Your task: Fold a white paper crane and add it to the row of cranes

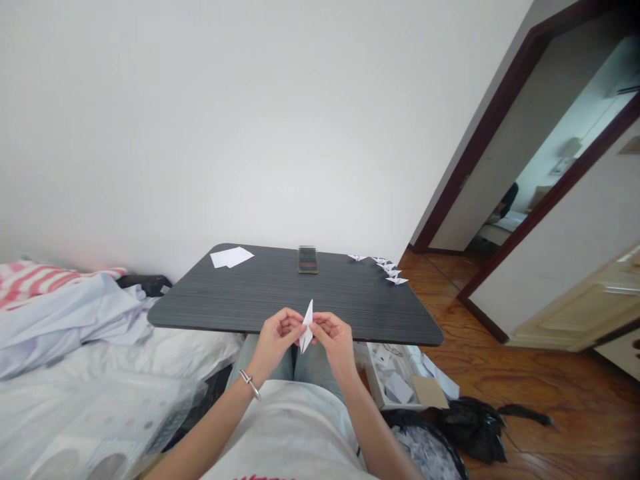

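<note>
So on my feed, the left hand [277,335] and right hand [334,337] are both up in front of the near edge of the desk [280,293]. The fingers [294,325] of each are pinching a folded white paper [307,327] between them. It's a narrow pointy shape, standing roughly upright, held in the air just above my lap. On the desk's far side there's a flat white sheet [231,257] on the left, a small dark object [307,259] too blurry to make out, and a row of little folded paper pieces [387,268] along the right corner.
</note>
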`<action>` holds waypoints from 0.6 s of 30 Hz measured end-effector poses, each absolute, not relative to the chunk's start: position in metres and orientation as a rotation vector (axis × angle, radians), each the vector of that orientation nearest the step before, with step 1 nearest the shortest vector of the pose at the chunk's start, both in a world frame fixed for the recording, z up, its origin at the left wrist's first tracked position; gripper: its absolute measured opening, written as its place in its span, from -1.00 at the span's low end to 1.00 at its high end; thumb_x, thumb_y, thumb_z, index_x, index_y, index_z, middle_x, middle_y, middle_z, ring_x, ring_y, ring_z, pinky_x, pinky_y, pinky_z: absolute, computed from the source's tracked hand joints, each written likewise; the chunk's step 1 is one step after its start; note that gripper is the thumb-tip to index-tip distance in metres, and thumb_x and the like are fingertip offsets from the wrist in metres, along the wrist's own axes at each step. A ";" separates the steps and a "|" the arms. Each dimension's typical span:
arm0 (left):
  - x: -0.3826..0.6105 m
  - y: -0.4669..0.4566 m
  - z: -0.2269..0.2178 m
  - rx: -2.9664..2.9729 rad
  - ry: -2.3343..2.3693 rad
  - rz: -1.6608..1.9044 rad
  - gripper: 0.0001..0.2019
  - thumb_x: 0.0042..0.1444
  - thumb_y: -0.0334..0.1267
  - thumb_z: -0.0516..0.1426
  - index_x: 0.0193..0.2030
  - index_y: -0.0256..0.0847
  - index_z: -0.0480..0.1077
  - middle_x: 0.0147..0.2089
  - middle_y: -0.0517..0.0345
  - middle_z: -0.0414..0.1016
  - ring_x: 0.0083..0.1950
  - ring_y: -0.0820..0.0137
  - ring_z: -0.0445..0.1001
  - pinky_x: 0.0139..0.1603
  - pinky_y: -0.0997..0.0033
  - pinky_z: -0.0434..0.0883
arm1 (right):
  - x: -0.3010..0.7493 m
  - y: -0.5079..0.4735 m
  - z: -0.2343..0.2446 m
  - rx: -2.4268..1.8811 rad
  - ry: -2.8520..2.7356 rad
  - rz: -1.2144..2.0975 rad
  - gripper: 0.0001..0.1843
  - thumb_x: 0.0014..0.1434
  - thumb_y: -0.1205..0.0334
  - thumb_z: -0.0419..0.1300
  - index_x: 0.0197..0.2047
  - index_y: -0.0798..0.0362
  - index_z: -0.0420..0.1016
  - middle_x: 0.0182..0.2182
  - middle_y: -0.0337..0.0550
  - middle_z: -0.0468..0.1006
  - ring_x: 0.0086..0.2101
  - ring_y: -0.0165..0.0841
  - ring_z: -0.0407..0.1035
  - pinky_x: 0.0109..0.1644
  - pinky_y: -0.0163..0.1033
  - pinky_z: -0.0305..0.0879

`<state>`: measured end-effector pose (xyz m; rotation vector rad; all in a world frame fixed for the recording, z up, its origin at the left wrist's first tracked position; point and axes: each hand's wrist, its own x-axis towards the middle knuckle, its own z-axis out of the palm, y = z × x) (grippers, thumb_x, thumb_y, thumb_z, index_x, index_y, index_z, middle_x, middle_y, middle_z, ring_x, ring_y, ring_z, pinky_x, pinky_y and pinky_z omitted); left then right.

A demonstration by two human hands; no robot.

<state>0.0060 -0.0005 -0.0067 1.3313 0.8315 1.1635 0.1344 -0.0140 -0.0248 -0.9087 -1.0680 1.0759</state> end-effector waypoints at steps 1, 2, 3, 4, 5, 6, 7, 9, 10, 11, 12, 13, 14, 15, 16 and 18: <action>0.006 0.000 -0.007 1.321 0.824 1.166 -0.77 -0.16 -0.22 0.22 -0.40 -0.29 0.31 -0.57 0.24 0.36 -0.56 0.52 0.34 -0.54 0.55 0.30 | 0.134 -0.014 -0.025 -0.901 -1.079 1.093 -0.81 -0.08 0.24 0.23 -0.32 0.07 0.46 -0.48 -0.20 0.49 -0.53 -0.43 0.34 -0.54 -0.38 0.25; 0.006 0.000 -0.006 1.313 0.818 1.171 -0.76 -0.16 -0.22 0.22 -0.38 -0.29 0.31 -0.58 0.26 0.35 -0.57 0.52 0.34 -0.54 0.55 0.30 | 0.135 -0.015 -0.024 -0.893 -1.092 1.110 -0.79 -0.09 0.24 0.23 -0.30 0.07 0.46 -0.47 -0.20 0.50 -0.51 -0.42 0.34 -0.52 -0.37 0.26; 0.006 0.000 -0.006 1.309 0.814 1.179 -0.75 -0.15 -0.22 0.21 -0.36 -0.29 0.30 -0.59 0.27 0.34 -0.57 0.52 0.33 -0.53 0.54 0.30 | 0.135 -0.015 -0.024 -0.884 -1.107 1.125 -0.77 -0.09 0.24 0.23 -0.28 0.07 0.47 -0.46 -0.20 0.50 -0.50 -0.42 0.35 -0.51 -0.36 0.27; 0.006 0.000 -0.005 1.307 0.814 1.188 -0.75 -0.15 -0.23 0.21 -0.34 -0.29 0.30 -0.59 0.28 0.34 -0.57 0.53 0.33 -0.53 0.54 0.31 | 0.135 -0.015 -0.023 -0.875 -1.122 1.136 -0.76 -0.09 0.25 0.23 -0.26 0.06 0.47 -0.45 -0.19 0.50 -0.50 -0.41 0.35 -0.50 -0.36 0.27; 0.006 0.000 -0.005 1.309 0.816 1.195 -0.75 -0.14 -0.24 0.21 -0.33 -0.29 0.30 -0.59 0.28 0.34 -0.57 0.53 0.33 -0.52 0.54 0.31 | 0.135 -0.016 -0.022 -0.869 -1.135 1.145 -0.75 -0.08 0.25 0.22 -0.25 0.07 0.47 -0.44 -0.19 0.50 -0.49 -0.41 0.35 -0.49 -0.35 0.27; 0.006 0.000 -0.004 1.311 0.820 1.200 -0.75 -0.14 -0.25 0.21 -0.33 -0.30 0.30 -0.59 0.29 0.33 -0.56 0.53 0.33 -0.51 0.54 0.31 | 0.135 -0.016 -0.021 -0.865 -1.141 1.149 -0.75 -0.08 0.25 0.22 -0.26 0.07 0.47 -0.44 -0.19 0.50 -0.49 -0.41 0.35 -0.49 -0.35 0.27; 0.006 0.000 -0.004 1.315 0.824 1.202 -0.76 -0.14 -0.25 0.20 -0.33 -0.30 0.30 -0.59 0.29 0.33 -0.56 0.53 0.32 -0.51 0.54 0.30 | 0.135 -0.016 -0.020 -0.864 -1.140 1.152 -0.76 -0.08 0.24 0.22 -0.27 0.07 0.47 -0.44 -0.19 0.50 -0.49 -0.40 0.35 -0.49 -0.35 0.27; 0.006 -0.001 -0.003 1.322 0.827 1.190 -0.77 -0.13 -0.26 0.20 -0.33 -0.30 0.30 -0.60 0.30 0.32 -0.56 0.54 0.32 -0.50 0.55 0.30 | 0.135 -0.016 -0.021 -0.869 -1.122 1.154 -0.81 -0.09 0.24 0.23 -0.32 0.08 0.46 -0.48 -0.19 0.50 -0.51 -0.41 0.35 -0.50 -0.35 0.26; 0.006 -0.001 -0.003 1.325 0.825 1.179 -0.77 -0.13 -0.26 0.20 -0.33 -0.30 0.30 -0.60 0.30 0.31 -0.56 0.54 0.31 -0.50 0.55 0.29 | 0.135 -0.016 -0.021 -0.874 -1.108 1.150 -0.83 -0.09 0.24 0.23 -0.35 0.08 0.46 -0.50 -0.20 0.50 -0.53 -0.42 0.34 -0.51 -0.35 0.25; 0.006 -0.001 -0.003 1.326 0.821 1.165 -0.78 -0.12 -0.26 0.20 -0.34 -0.30 0.30 -0.61 0.30 0.31 -0.56 0.54 0.31 -0.49 0.55 0.29 | 0.135 -0.016 -0.022 -0.880 -1.095 1.142 -0.85 -0.09 0.23 0.23 -0.38 0.09 0.45 -0.53 -0.22 0.50 -0.55 -0.43 0.33 -0.51 -0.35 0.24; 0.006 -0.001 -0.004 1.327 0.815 1.150 -0.78 -0.12 -0.25 0.20 -0.34 -0.30 0.31 -0.61 0.30 0.30 -0.56 0.54 0.31 -0.49 0.55 0.29 | 0.135 -0.015 -0.023 -0.884 -1.082 1.132 -0.86 -0.10 0.23 0.24 -0.41 0.09 0.44 -0.56 -0.23 0.49 -0.57 -0.44 0.32 -0.52 -0.36 0.23; 0.006 -0.001 -0.004 1.328 0.807 1.135 -0.79 -0.11 -0.25 0.19 -0.35 -0.30 0.31 -0.61 0.30 0.30 -0.56 0.54 0.30 -0.49 0.55 0.28 | 0.135 -0.015 -0.024 -0.886 -1.068 1.122 -0.87 -0.10 0.24 0.24 -0.43 0.09 0.44 -0.58 -0.24 0.48 -0.59 -0.44 0.31 -0.52 -0.36 0.22; 0.006 -0.001 -0.004 1.329 0.800 1.122 -0.80 -0.11 -0.25 0.19 -0.36 -0.30 0.31 -0.61 0.30 0.30 -0.56 0.54 0.30 -0.50 0.55 0.28 | 0.134 -0.014 -0.025 -0.887 -1.055 1.116 -0.87 -0.11 0.24 0.24 -0.44 0.09 0.43 -0.59 -0.25 0.47 -0.59 -0.45 0.30 -0.52 -0.36 0.21; 0.007 -0.001 -0.005 1.327 0.794 1.111 -0.80 -0.10 -0.24 0.19 -0.37 -0.30 0.31 -0.61 0.30 0.30 -0.56 0.54 0.30 -0.50 0.55 0.28 | 0.134 -0.014 -0.026 -0.886 -1.043 1.116 -0.88 -0.11 0.24 0.25 -0.45 0.09 0.43 -0.60 -0.26 0.47 -0.60 -0.45 0.30 -0.52 -0.36 0.21; 0.007 -0.001 -0.005 1.326 0.790 1.105 -0.81 -0.10 -0.24 0.18 -0.38 -0.30 0.31 -0.61 0.29 0.30 -0.55 0.53 0.30 -0.50 0.55 0.27 | 0.134 -0.014 -0.026 -0.885 -1.034 1.122 -0.88 -0.11 0.24 0.25 -0.46 0.09 0.42 -0.60 -0.26 0.46 -0.60 -0.45 0.30 -0.51 -0.36 0.21; 0.007 -0.001 -0.006 1.327 0.791 1.097 -0.82 -0.08 -0.22 0.17 -0.41 -0.30 0.31 -0.60 0.28 0.31 -0.55 0.53 0.29 -0.51 0.55 0.26 | 0.135 -0.015 -0.025 -0.891 -1.034 1.133 -0.87 -0.11 0.23 0.24 -0.48 0.10 0.42 -0.62 -0.26 0.46 -0.61 -0.46 0.28 -0.51 -0.36 0.20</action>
